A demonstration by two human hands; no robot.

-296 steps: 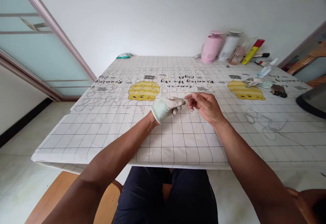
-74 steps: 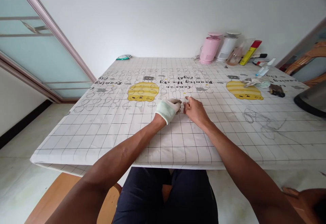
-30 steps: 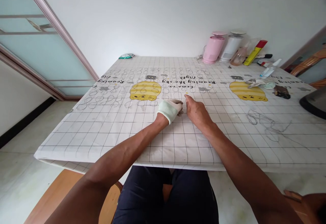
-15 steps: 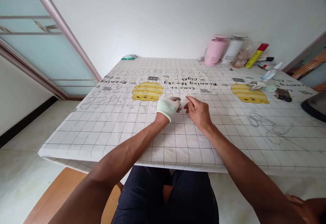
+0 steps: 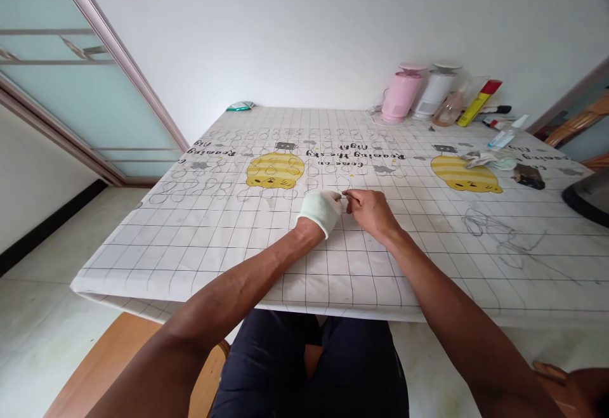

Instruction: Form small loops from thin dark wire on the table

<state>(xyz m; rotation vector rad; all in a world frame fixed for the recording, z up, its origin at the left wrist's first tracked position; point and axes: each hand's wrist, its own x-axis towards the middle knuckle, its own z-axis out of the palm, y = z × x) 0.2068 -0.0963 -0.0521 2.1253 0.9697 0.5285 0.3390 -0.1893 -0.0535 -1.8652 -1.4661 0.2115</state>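
Note:
My left hand (image 5: 322, 209), in a pale green and white glove, is closed at the middle of the table. Bare and pinched, my right hand (image 5: 372, 210) meets its fingertips from the right. A thin wire (image 5: 343, 182) shows as a faint loop just beyond the fingertips, and both hands appear closed on it; the pinched part is hidden. Farther back and to the left, several thin wire loops shaped like figure eights (image 5: 178, 188) lie in rows on the tablecloth (image 5: 214, 247).
Tangled loose wire (image 5: 495, 231) lies at right. Behind it are a crumpled glove (image 5: 492, 160), a small dark packet (image 5: 529, 177) and a clear bottle (image 5: 508, 134). A pink device (image 5: 402, 96), a white device (image 5: 434, 94) and a yellow can (image 5: 478, 104) stand near the wall. A green packet (image 5: 241, 106) sits at the back left.
Both hands have come closer together, so their fingertips now meet. My left hand has moved slightly right and toward me, its wrist turning. The loop now shows beyond the fingertips.

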